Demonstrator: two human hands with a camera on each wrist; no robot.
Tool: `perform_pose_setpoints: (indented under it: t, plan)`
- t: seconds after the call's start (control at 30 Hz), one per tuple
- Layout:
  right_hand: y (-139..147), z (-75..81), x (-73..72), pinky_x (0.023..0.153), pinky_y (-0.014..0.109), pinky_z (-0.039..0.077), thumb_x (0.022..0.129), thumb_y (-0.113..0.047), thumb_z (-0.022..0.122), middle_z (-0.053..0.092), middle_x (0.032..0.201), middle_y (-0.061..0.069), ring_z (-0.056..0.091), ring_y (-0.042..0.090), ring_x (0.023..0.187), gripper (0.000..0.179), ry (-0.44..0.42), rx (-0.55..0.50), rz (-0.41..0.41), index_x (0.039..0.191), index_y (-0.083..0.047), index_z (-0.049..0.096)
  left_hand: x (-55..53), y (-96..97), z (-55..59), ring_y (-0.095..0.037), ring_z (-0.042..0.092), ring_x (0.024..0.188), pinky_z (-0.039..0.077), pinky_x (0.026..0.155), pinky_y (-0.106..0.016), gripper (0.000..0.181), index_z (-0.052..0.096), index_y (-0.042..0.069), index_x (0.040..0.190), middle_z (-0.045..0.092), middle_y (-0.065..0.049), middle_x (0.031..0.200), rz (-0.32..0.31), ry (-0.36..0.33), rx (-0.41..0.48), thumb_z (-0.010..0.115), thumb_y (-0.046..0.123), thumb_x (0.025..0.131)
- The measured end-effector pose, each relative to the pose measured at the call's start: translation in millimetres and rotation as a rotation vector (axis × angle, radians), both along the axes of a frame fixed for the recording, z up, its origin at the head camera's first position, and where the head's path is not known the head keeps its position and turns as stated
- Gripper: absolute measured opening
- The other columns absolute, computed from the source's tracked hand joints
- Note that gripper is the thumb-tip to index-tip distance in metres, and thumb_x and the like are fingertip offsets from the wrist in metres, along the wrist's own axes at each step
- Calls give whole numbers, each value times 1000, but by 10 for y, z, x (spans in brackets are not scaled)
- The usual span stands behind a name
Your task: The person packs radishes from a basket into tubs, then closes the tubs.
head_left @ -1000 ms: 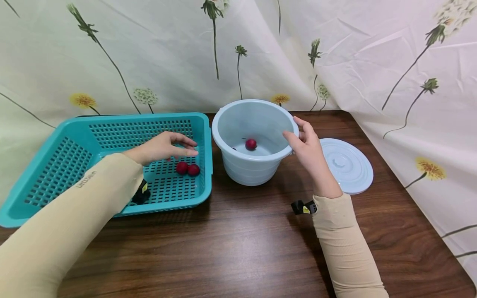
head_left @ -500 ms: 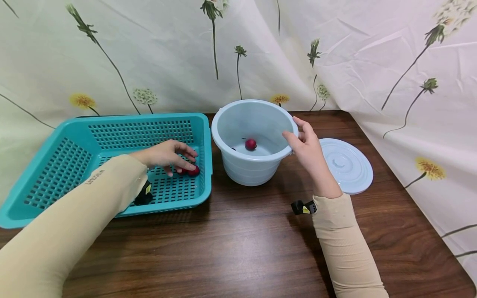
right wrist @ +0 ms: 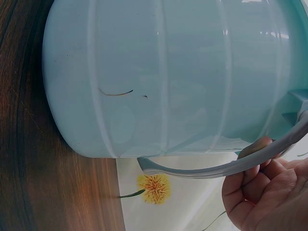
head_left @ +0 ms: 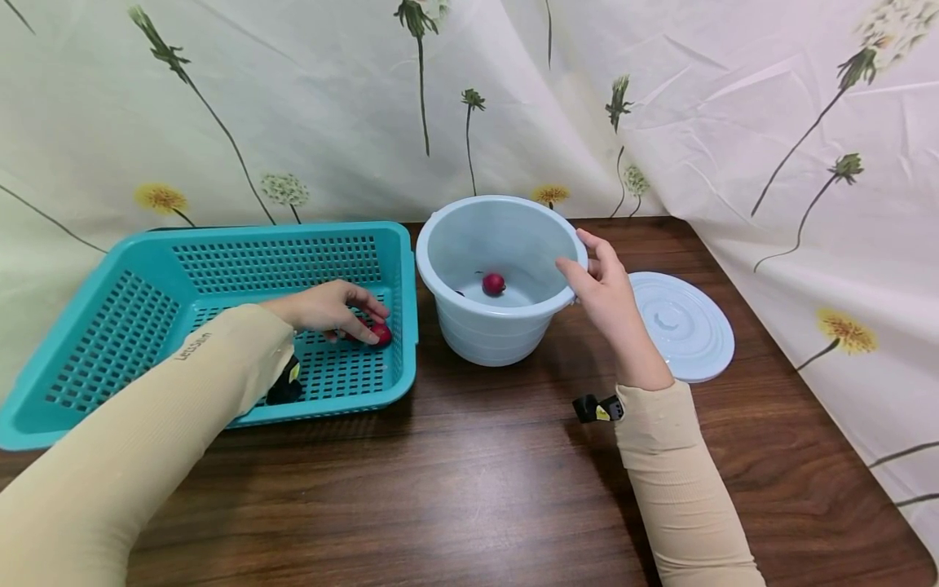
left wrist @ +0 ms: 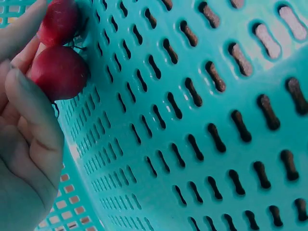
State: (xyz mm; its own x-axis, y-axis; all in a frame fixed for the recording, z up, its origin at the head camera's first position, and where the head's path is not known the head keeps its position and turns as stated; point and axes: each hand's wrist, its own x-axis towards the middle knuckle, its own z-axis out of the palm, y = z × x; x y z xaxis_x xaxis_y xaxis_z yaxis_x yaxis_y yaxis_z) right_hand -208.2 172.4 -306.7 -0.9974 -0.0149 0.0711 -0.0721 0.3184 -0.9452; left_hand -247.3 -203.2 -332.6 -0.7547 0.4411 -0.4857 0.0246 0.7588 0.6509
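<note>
In the teal slotted basket (head_left: 279,228), my left hand (head_left: 330,310) pinches a red radish (left wrist: 60,72) between thumb and fingers. A second radish (left wrist: 58,21) lies right against it in the left wrist view, partly behind a finger. From the head, one radish (head_left: 381,334) shows at the fingertips and the other is hidden by the hand. My right hand (head_left: 605,289) grips the rim of the pale blue bucket (head_left: 487,334) on its right side. Its fingers curl behind the grey handle (right wrist: 207,169) in the right wrist view. Another radish (head_left: 494,284) sits on the bucket's floor.
A round pale blue lid (head_left: 682,326) lies flat on the dark wooden table (head_left: 455,473), right of the bucket. Behind everything hangs a white cloth (head_left: 330,106) printed with dandelions. The basket's right wall stands close to the bucket.
My left hand has lowered onto the radishes in the basket, and its thumb and fingers have closed on one. The right hand and the bucket have stayed in place.
</note>
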Motion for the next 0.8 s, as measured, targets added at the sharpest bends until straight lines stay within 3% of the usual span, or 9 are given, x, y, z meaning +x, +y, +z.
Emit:
perform_pose_setpoints:
  t: [0.37,0.57,0.8]
  plan:
    - [-2,-2,-2,65,19,51,98,-28,56,61,119,31,63,8,78,61,8,-1,-3,153,-12,35,1,-6,-13,-26,53,104,50,69,-31,51,62,9,131,57,-18,131,-61,40,-78,77,27,86]
    - [-7,7,0,65,18,51,97,-27,56,61,117,31,64,10,78,61,7,-4,-6,153,-12,35,5,-6,-12,-30,52,109,52,73,-34,49,63,7,129,57,-18,130,-89,54,-93,77,28,86]
    - [-10,0,1,65,18,50,98,-28,56,61,117,31,61,4,74,61,9,4,-8,153,-12,35,9,-1,-13,-28,52,108,52,80,-36,48,64,6,127,61,-17,126,-73,73,-94,76,29,87]
